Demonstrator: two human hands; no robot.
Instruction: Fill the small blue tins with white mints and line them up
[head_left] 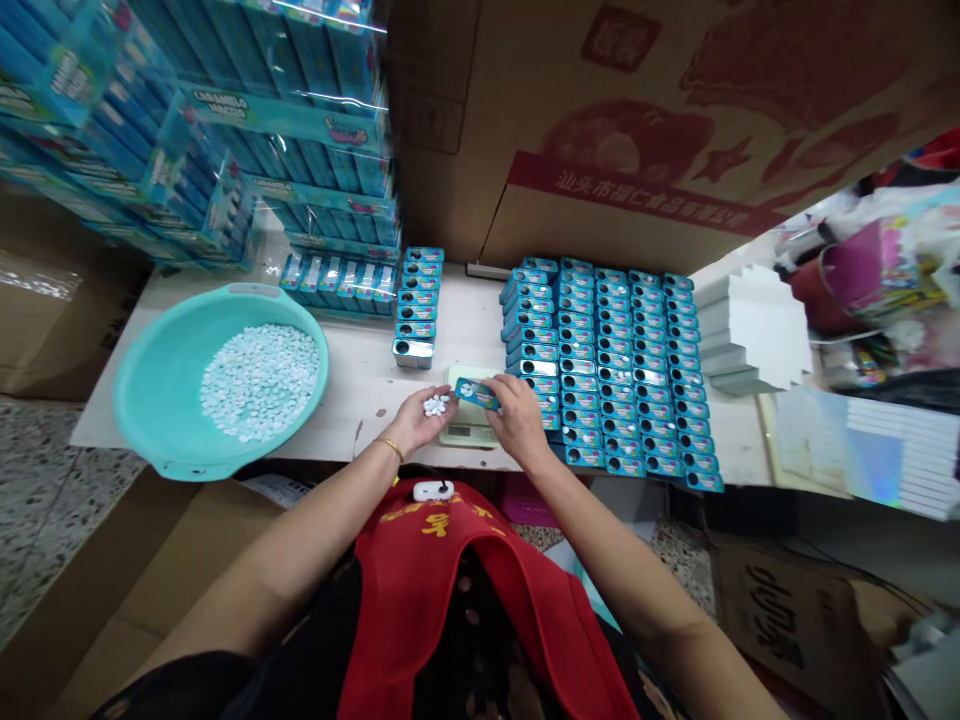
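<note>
A small heap of white candies (pixel 436 405) lies in the cupped palm of my left hand (pixel 420 420), which faces up. Between the thumb and fingers of my right hand (pixel 519 412) is a small blue candy tin (pixel 477 393), held tilted just right of the left palm. Underneath both hands sits a pale scale (pixel 459 434), partly hidden by them. To the left, a turquoise basin (pixel 142 400) holds many more white candies (pixel 261 380). Beyond the left hand runs a single row of blue tins (pixel 417 310).
Several columns of blue tins (pixel 615 370) stand close right of my right hand. Wrapped display boxes (pixel 300 170) are stacked at back left. A large carton (pixel 600 130) walls off the rear. White folded cards (pixel 765 330) lie at right on the white table (pixel 360 395).
</note>
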